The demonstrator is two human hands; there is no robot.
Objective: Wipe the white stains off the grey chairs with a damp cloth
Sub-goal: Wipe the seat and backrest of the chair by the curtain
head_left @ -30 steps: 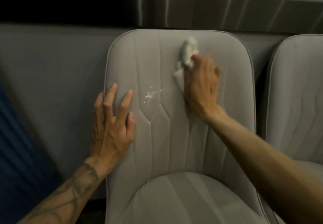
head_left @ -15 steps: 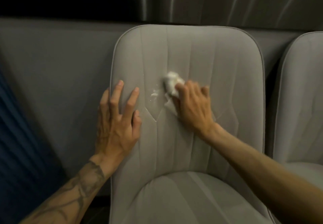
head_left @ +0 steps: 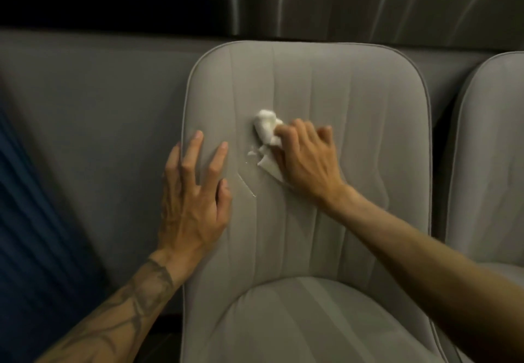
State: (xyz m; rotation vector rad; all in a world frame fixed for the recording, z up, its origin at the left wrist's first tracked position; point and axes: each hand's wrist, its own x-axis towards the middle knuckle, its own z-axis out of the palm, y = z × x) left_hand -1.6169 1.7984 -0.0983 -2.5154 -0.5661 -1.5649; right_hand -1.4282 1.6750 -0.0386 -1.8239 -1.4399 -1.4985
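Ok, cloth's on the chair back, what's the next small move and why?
Probably sweep the cloth down-left across the white smear beside the right hand: residue shows there on the chair back, and the left hand braces it.

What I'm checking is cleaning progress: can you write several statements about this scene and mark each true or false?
1. The right hand presses a white cloth against the grey chair's backrest. True.
2. The left hand grips a spray bottle. False: it rests flat on the backrest, holding nothing.
3. Some white residue shows just left of the cloth. True.
4. Only one chair is in view. False: a second chair stands at the right edge.
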